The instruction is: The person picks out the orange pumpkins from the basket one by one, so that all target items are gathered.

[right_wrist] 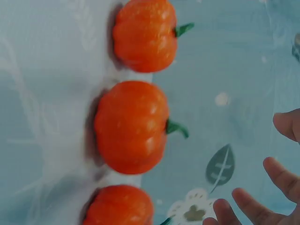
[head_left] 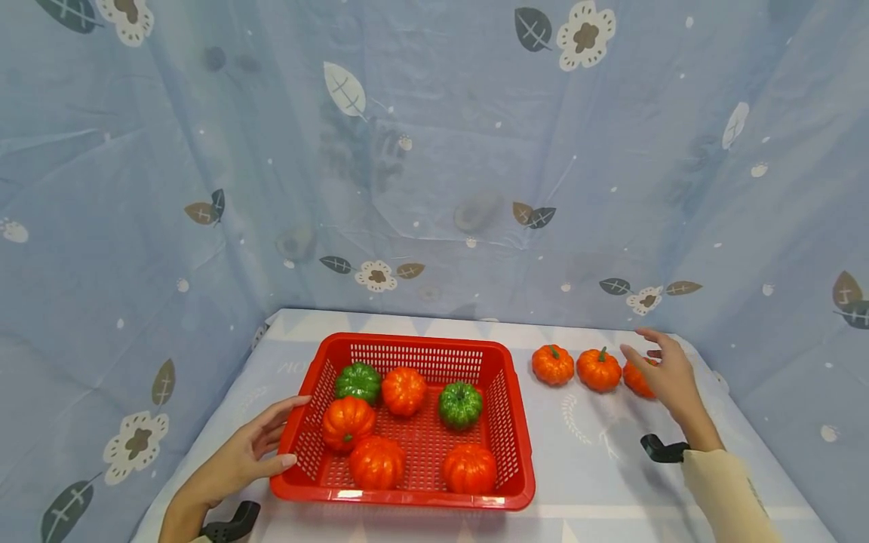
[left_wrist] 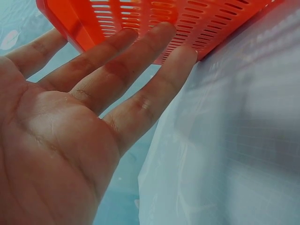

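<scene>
Pumpkins filled a red basket [head_left: 505, 422] at lower centre of the head view; the left hand [head_left: 247, 456] lay spread against its left wall, while the right hand [head_left: 668, 377], fingers spread, hovered over the rightmost orange pumpkin [head_left: 634, 379] of three at right. Left wrist view: straight fingers [left_wrist: 140, 51] touched the basket. Right wrist view: fingertips [right_wrist: 281, 173] spread at lower right, apart from the pumpkins.

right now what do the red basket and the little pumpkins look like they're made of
The red basket looks like moulded plastic: glossy rim, even slotted walls. The orange pumpkins and the green pumpkins look artificial, likely painted foam or plastic, given their uniform colour, soft sheen and stiff green stems; which of the two I cannot tell.
</scene>
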Demonstrator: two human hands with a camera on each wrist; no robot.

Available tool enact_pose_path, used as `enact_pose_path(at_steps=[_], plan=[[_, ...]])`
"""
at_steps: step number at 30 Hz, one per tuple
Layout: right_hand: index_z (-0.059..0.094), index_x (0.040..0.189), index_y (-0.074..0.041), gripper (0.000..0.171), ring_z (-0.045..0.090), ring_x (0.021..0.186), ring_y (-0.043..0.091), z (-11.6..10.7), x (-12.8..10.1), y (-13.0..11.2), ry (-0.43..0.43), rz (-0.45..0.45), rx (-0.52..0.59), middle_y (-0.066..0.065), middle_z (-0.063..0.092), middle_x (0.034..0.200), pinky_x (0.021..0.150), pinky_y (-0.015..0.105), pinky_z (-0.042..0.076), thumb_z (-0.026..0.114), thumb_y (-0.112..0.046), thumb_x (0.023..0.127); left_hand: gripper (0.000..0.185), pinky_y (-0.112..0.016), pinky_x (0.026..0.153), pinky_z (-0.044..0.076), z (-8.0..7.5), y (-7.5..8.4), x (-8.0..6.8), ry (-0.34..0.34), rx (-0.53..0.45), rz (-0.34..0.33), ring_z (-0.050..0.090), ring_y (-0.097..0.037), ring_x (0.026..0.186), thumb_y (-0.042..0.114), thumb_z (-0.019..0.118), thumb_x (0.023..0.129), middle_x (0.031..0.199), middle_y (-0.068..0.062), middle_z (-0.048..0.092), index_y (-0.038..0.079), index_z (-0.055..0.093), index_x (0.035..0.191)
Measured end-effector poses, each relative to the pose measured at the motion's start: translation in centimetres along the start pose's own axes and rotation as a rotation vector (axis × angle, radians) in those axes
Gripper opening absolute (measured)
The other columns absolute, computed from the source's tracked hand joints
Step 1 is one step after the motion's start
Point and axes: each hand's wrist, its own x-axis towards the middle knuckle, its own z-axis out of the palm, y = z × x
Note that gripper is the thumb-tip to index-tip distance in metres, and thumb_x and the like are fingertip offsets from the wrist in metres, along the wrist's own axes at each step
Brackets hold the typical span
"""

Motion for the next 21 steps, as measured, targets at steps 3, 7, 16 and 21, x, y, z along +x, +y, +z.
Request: enact_pose_path(at_steps=[3,7,16,21], plan=[[0.040,0.142,-0.006,0.069,0.046,0.113,0.046,0.5,-0.1,-1.7,-0.017,-0.059,-0.020,0.027,0.041,0.137,0.088,0.062,0.043,0.056,-0.050,0.091,0.069,-0.032,0.092,0.050,0.0,0.0,0.0,-0.004,0.006,0.010,0.048,-0.018,0.124,0.008,0.064,0.090,0.151,-0.008,0.029,0.029,0.032,0.147],[0.042,0.140,-0.006,0.067,0.049,0.110,0.042,1.3,-0.2,-4.0,-0.042,-0.142,-0.031,0.024,0.046,0.134,0.088,0.060,0.044,0.058,-0.049,0.091,0.070,-0.031,0.092,0.050,0.1,0.1,-0.1,-0.005,0.005,0.015,0.048,-0.021,0.124,0.007,0.064,0.089,0.150,-0.008,0.029,0.028,0.031,0.147],[0.046,0.138,-0.011,0.060,0.052,0.109,0.034,3.6,-0.7,-9.3,-0.117,-0.289,0.036,0.015,0.049,0.133,0.087,0.055,0.047,0.065,-0.041,0.089,0.069,-0.032,0.091,0.050,0.1,0.0,-0.1,0.016,0.012,0.009,0.044,-0.032,0.127,0.008,0.065,0.089,0.149,-0.007,0.030,0.030,0.033,0.146],[0.048,0.136,-0.014,0.060,0.051,0.110,0.028,5.0,-1.1,-12.1,-0.155,-0.353,0.080,0.008,0.049,0.134,0.090,0.052,0.046,0.066,-0.044,0.087,0.069,-0.032,0.090,0.051,0.2,-0.2,0.1,0.023,0.006,0.010,0.042,-0.036,0.128,0.009,0.066,0.088,0.149,-0.007,0.030,0.031,0.034,0.145]])
